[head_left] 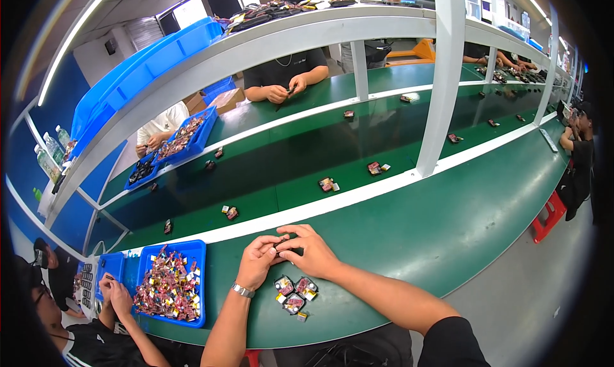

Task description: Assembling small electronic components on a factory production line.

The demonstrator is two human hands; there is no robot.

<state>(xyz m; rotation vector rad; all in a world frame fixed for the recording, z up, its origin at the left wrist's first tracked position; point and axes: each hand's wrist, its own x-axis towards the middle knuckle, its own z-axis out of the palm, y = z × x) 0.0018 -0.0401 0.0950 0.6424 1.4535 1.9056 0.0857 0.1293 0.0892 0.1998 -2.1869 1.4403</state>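
The left hand (257, 261) and right hand (312, 252) pinch a small dark part (288, 245) between them over the bench (409, 245); steadying it with one while the other works gently should serve best.

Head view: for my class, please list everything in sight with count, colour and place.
Small modules: three, reddish, black and yellow, near workbench
Held piece: one, dark, mostly hidden, beyond those modules
Workbench: one, green, in front
Conveyor: one, green, beyond the workbench, carrying more modules
Trays: at least four, blue, left
Frame: one, white, over the conveyor
Bottles: at least three, clear, far left
Stool: at least one, red, right
Co-workers: several, mostly dark-clothed, around
Wristband: one, silver, left wrist
Left grip: one, bare, on held piece
Right grip: one, bare, same place
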